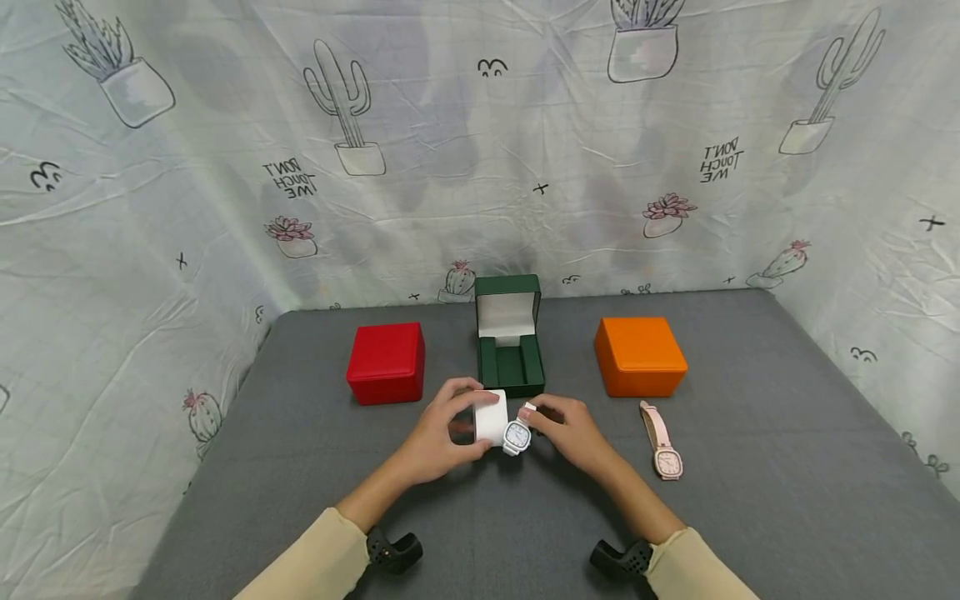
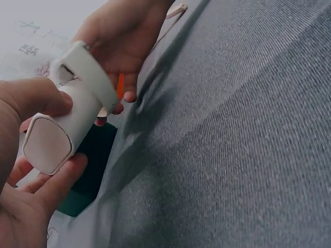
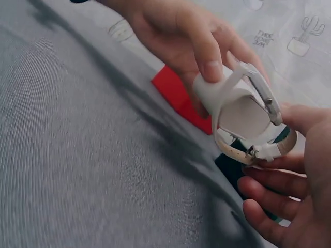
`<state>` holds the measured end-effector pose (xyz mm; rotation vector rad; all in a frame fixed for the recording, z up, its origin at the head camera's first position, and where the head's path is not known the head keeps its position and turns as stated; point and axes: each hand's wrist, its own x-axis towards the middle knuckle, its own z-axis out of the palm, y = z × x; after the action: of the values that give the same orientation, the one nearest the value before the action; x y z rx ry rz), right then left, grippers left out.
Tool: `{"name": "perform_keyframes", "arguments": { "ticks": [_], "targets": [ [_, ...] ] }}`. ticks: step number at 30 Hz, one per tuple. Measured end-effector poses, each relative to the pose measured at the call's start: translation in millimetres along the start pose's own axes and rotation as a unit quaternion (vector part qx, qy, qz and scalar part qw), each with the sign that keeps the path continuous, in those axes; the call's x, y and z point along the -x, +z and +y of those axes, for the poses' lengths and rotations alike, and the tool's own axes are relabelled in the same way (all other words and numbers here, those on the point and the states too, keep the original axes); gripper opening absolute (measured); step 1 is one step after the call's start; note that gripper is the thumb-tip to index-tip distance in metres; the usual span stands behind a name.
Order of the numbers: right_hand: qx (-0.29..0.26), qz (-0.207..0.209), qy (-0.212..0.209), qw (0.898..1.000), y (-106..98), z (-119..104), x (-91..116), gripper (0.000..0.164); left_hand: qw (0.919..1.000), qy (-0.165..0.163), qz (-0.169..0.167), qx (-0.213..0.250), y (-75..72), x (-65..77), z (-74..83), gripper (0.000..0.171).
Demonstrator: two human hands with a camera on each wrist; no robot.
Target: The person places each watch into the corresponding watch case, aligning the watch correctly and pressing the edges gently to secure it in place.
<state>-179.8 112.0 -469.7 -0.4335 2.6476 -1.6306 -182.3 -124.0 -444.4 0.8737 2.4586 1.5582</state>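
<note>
My left hand (image 1: 441, 440) grips a white watch cushion (image 1: 491, 418) between thumb and fingers, above the table. Beside it, my right hand (image 1: 573, 433) pinches the strap of a white watch (image 1: 517, 435), whose square dial faces up. The strap forms a loop in the right wrist view, with one end of the cushion (image 3: 243, 116) at its opening. In the left wrist view the watch (image 2: 93, 75) overlaps the cushion's far end; how far the loop is over it I cannot tell. Just behind the hands stands an open green watch box (image 1: 510, 367) with a pale lid lining.
A closed red box (image 1: 386, 362) stands to the left and a closed orange box (image 1: 641, 357) to the right. In front of the orange box lies a pink watch (image 1: 662, 442). The grey table (image 1: 780, 433) ends at a hanging cloth (image 1: 465, 125) printed with cacti.
</note>
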Motion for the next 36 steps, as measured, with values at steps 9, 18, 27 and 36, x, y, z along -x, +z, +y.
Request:
{"name": "perform_keyframes", "arguments": {
  "ticks": [9, 18, 27, 36],
  "targets": [
    [-0.100, 0.009, 0.091, 0.991, 4, -11, -5, 0.034, 0.9984, -0.002, 0.015, 0.054, 3.6, -2.9, -1.1, 0.049],
    [-0.194, 0.008, 0.117, 0.974, 9, -17, -4, 0.043, 0.9978, 0.016, 0.042, 0.050, 12.9, -6.0, -2.0, 0.057],
    [-0.246, -0.021, 0.124, 0.961, 9, -20, -2, 0.049, 0.9979, 0.004, 0.056, 0.033, 15.4, -7.8, 6.8, 0.051],
    [-0.259, -0.077, 0.109, 0.957, 9, -24, 4, 0.054, 0.9970, 0.001, 0.056, 0.054, 11.4, -5.6, 20.0, 0.048]
  ]
}}
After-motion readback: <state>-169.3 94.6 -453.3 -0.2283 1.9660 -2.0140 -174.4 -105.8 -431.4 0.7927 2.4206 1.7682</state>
